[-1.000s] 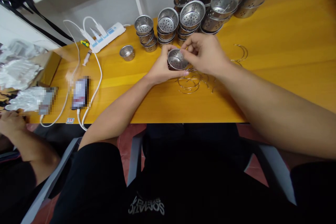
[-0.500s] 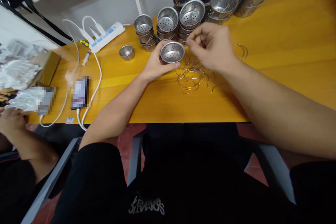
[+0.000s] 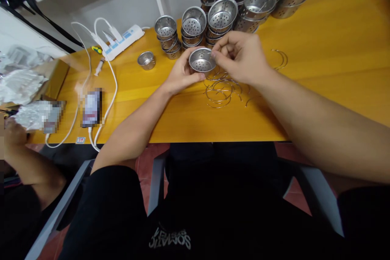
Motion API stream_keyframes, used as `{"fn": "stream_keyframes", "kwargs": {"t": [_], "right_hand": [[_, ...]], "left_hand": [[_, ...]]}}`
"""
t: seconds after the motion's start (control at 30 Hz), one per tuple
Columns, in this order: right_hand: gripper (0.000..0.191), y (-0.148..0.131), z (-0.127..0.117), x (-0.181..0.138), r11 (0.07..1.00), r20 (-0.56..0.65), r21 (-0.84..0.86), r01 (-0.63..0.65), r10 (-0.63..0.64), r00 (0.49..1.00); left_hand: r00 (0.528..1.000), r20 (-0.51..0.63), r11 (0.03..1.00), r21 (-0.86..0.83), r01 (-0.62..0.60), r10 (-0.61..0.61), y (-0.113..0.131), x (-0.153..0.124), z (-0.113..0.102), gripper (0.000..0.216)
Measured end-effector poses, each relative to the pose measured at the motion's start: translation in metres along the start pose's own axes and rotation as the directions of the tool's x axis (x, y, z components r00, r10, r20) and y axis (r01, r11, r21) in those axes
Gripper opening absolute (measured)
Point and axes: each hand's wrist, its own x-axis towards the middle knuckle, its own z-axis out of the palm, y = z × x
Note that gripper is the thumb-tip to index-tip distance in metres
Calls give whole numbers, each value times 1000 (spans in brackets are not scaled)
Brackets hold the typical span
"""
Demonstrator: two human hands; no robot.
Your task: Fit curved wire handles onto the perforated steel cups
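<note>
My left hand grips a small perforated metal cup by its side, held just above the yellow table. My right hand is closed in a pinch at the cup's right rim; a thin wire seems to sit between its fingers, though it is too fine to be sure. A heap of bent wire handles lies on the table right under both hands.
Stacks of perforated metal cups crowd the table's far side, with one single cup to the left. A white power strip, cables and a phone lie at the left. Another person's hand works near plastic bags.
The cup was low on the wire heap, then lifted away from my right hand. Now my right hand has come back to pinch at its rim.
</note>
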Motion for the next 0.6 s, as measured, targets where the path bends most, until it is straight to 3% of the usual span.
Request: {"fn": "stream_keyframes", "kwargs": {"t": [0.33,0.6], "right_hand": [[70,-4,3,1,998,-13,47,48,-48,999],[65,-2,1,-1,999,-12,24,39,-38,999]], "left_hand": [[999,-49,996,86,11,-6,-10,1,4,146],[996,-13,993,-72,91,-92,29,-3,0,140]]}}
